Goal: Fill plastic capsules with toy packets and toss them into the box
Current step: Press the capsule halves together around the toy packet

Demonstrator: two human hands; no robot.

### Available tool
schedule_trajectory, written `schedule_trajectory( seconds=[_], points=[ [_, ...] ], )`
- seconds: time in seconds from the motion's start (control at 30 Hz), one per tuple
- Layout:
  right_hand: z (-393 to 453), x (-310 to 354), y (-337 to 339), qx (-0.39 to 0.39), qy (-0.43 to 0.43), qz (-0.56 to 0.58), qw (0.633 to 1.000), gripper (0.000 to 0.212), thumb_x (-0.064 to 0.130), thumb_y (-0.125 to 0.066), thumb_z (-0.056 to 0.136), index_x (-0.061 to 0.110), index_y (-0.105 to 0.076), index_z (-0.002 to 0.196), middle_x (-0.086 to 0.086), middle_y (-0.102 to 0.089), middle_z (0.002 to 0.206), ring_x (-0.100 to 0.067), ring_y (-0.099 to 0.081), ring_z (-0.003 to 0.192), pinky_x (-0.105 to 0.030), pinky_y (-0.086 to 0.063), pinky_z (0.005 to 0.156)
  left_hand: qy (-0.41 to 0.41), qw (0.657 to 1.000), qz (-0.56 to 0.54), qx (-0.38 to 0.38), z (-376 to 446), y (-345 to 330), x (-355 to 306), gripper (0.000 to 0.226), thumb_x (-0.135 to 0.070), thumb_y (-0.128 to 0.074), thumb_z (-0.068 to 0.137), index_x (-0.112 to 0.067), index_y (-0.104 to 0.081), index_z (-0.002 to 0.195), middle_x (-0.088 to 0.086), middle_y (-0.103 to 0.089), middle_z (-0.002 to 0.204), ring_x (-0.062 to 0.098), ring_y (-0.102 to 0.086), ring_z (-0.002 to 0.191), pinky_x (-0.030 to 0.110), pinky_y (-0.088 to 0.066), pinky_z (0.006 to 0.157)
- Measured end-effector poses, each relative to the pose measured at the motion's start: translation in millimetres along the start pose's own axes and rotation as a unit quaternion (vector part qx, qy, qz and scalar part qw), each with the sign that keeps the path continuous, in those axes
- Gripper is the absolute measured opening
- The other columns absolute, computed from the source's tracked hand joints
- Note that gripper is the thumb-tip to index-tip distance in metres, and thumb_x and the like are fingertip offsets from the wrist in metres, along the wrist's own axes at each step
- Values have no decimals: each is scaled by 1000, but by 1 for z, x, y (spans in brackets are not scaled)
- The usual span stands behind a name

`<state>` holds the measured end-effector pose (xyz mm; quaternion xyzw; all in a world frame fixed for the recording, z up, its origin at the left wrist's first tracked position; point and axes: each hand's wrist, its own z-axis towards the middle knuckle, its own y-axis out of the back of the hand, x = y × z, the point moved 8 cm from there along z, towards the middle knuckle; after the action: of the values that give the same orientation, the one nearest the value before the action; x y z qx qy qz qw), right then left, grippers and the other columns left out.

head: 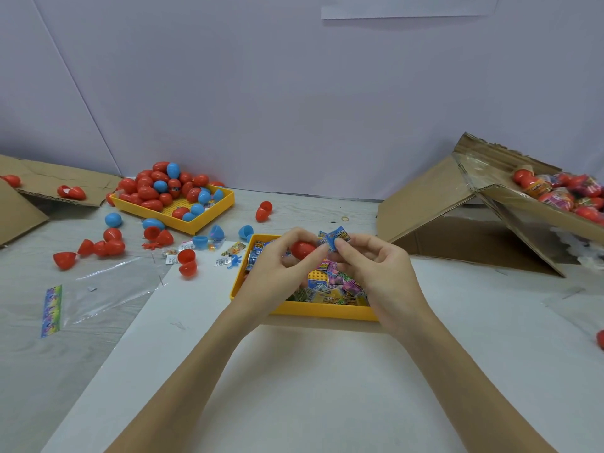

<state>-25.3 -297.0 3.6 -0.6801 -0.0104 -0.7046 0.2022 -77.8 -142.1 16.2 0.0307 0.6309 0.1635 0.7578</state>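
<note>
In the middle of the frame the left hand (pixel 277 266) gripped a red capsule (pixel 303 249), its fingers curled round it so that only the top showed. Just right of it the right hand (pixel 376 273) pinched a blue toy packet (pixel 338 238) between thumb and fingertips, touching or nearly touching the capsule; which could not be told. Both hands hid much of the yellow tray (pixel 313 310) of packets beneath them. At the right edge the tilted cardboard box (pixel 490 188) was cut off, filled capsules showing behind clear film. In the upper left a second yellow tray (pixel 209 217) held a heap of red and blue capsules, others scattered on the table (pixel 310 387)
</note>
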Motion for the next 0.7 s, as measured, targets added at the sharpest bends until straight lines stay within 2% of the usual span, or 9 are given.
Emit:
schedule_trajectory(
  seconds=[0.1,0.17,0.27,0.33,0.37,0.43,0.5,0.6,0.7],
  points=[
    [0,-2,-5,20,-11,-15,1000,29,17,-76,91,11,-70,119,-6,-79,99,-20,-76,95,-24,-60,76,-11,1000,2,-5,1,4,0,3,-28,-68,98,-30,-66,96,-12,-61,68,5,-60,59,15,-49,57],
    [-1,7,-8,41,39,-105,993,43,18,-76,92,22,-61,132,-1,-73,115,-15,-72,102,-24,-60,79,-45,997,64,-27,1,8,-3,4,-27,-69,97,-30,-67,96,-11,-61,78,6,-58,62,19,-52,60],
    [-9,31,-17,70,209,-341,914,36,15,-74,94,24,-66,128,10,-68,119,-5,-63,108,-18,-52,85,-131,962,235,-59,-4,8,-16,4,-25,-72,94,-24,-69,98,-3,-52,91,11,-52,64,17,-46,63],
    [-13,35,-20,74,259,-436,859,18,13,-73,94,19,-76,111,8,-72,105,-9,-63,102,-25,-51,88,-151,949,272,-50,-6,5,-18,6,-23,-72,94,-23,-69,99,-4,-47,92,10,-50,64,17,-45,62],
    [-13,33,-20,75,256,-451,852,13,12,-74,94,17,-78,106,6,-74,100,-13,-65,99,-31,-52,88,-153,947,280,-45,-6,4,-17,6,-23,-72,94,-23,-69,99,-5,-47,92,9,-51,65,17,-45,62],
    [-12,29,-21,85,241,-456,853,9,12,-75,93,15,-79,100,4,-75,93,-15,-67,93,-34,-54,85,-153,945,285,-38,-6,3,-17,6,-24,-72,95,-24,-69,100,-5,-48,93,10,-52,67,15,-45,63],
    [-11,27,-20,87,222,-438,867,7,11,-76,92,17,-79,94,5,-75,85,-9,-69,83,-27,-55,76,-146,952,268,-33,-6,2,-17,8,-24,-72,95,-25,-70,103,-4,-49,94,12,-53,68,15,-45,64],
    [-3,23,-5,41,160,-359,918,9,17,-78,91,22,-80,83,8,-75,71,-5,-70,69,-14,-51,61,-96,982,161,-31,-3,6,-14,22,-23,-65,99,-27,-70,121,1,-54,100,15,-57,74,19,-51,68],
    [1,17,8,-7,93,-240,966,9,23,-77,92,17,-82,88,6,-78,76,-6,-73,73,-14,-52,64,-46,998,39,-16,-1,8,-11,35,-14,-58,103,-27,-66,135,1,-68,102,8,-66,80,20,-55,76]
  ],
)
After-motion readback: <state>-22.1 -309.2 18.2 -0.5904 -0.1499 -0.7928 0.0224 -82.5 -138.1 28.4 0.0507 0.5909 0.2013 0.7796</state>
